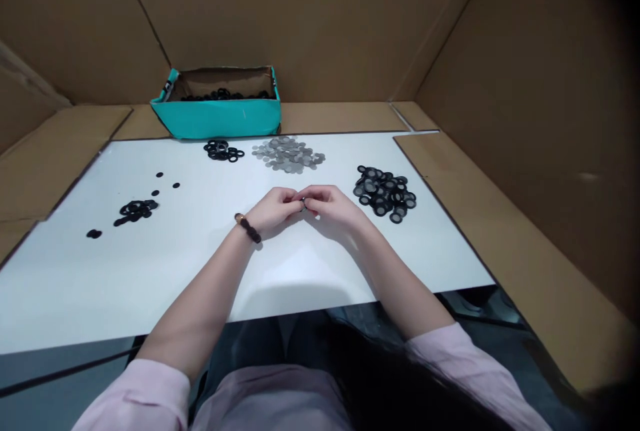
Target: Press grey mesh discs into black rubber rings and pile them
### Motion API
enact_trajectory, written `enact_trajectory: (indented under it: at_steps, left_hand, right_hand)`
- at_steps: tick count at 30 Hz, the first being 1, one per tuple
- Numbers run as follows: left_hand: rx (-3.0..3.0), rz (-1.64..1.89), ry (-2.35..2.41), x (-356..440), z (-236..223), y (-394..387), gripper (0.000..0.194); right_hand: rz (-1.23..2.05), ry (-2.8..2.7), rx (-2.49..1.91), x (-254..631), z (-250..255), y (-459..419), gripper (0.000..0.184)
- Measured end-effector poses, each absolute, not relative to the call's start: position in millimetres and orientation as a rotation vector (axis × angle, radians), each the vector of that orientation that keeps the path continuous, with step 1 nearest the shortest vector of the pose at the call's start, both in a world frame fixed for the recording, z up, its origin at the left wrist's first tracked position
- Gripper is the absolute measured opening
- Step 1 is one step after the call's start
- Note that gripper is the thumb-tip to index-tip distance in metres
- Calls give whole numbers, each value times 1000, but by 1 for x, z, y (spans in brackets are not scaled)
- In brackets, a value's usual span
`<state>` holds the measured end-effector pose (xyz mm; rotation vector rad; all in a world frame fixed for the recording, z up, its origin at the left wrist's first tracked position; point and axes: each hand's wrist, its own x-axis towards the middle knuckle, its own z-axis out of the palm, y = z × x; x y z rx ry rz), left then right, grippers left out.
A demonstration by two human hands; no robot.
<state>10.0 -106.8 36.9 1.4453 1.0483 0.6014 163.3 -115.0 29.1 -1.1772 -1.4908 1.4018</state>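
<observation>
My left hand [274, 209] and my right hand [334, 205] meet above the middle of the white board. Between their fingertips they pinch a small black ring [303, 204], mostly covered by the fingers; whether a disc sits in it I cannot tell. Just beyond the hands lies a heap of thin grey discs [290, 154]. To the right of my right hand is a pile of black rings with grey discs in them [385, 192]. A small group of black rings [223, 150] lies behind my left hand.
At the back stands a turquoise open box [225, 117] with many black rings inside. On the left of the white board [200, 271] lie a dark ring pile [136, 210] and several loose black pieces. Cardboard walls [325, 24] enclose the back and sides.
</observation>
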Motion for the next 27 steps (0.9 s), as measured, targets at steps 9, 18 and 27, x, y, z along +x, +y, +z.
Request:
enact_trajectory:
  at_steps: [9, 18, 27]
  left_hand:
    - [1382, 984, 1568, -7, 27, -83, 19]
    - [1306, 1125, 2156, -55, 12, -58, 13]
    - [1441, 1029, 2427, -75, 2, -16, 28]
  right_hand:
    - [395, -1211, -1596, 268, 38, -139, 17]
    - [-68, -1509, -1927, 308, -2, -114, 20]
    - [-127, -1496, -1627, 272, 15, -118, 20]
